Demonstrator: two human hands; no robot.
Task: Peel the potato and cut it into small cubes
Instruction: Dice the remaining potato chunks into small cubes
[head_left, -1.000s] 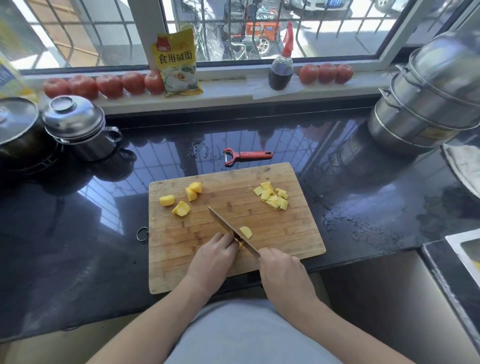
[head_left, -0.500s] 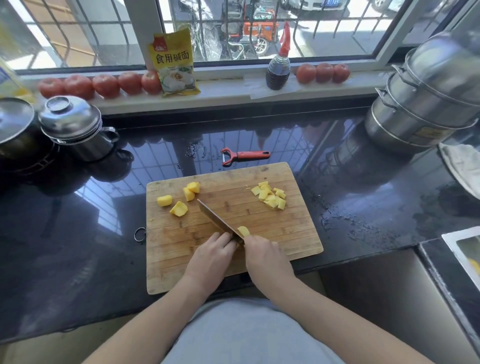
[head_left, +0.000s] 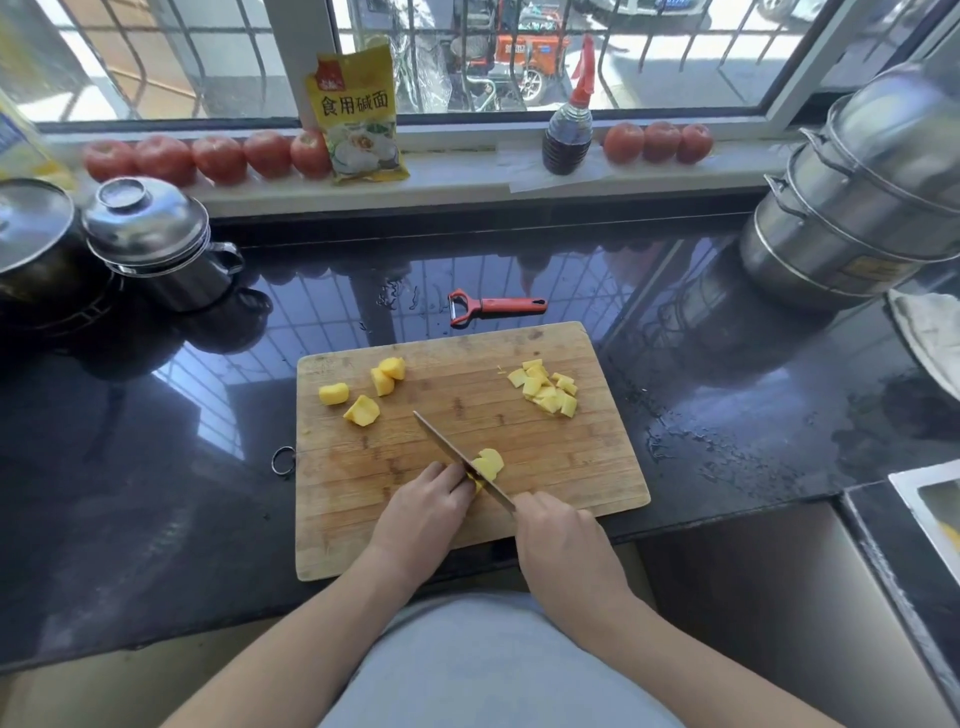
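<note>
Two bare hands work over a wooden cutting board (head_left: 457, 525) that lies at the near edge of the dark, glossy table (head_left: 156, 493). The right hand (head_left: 563, 545) has its grip curled tight round the handle of a knife (head_left: 462, 460), whose blade runs slantwise up and to the left across the board, with its tip toward the board's middle. The left hand (head_left: 423, 512) pins a yellow potato piece (head_left: 488, 465) from the left side of the blade, fingers bent and pressed on it; a part of the piece shows on the blade's far side, touching the steel. Four larger potato chunks (head_left: 363, 397) lie loose near the board's far left corner, and a heap of small cubes (head_left: 548, 389) sits near its far right corner, well apart from the knife. A red peeler (head_left: 493, 306) lies on the table just beyond the board's far edge, handle pointing right. At the table's far left stand a lidded steel mug (head_left: 156, 244) and a dark pot with a lid (head_left: 31, 244); a stacked steel steamer (head_left: 857, 208) stands at the far right. On the window sill behind are tomatoes (head_left: 218, 156), a yellow packet (head_left: 358, 114) and a dark sauce bottle (head_left: 566, 130).
</note>
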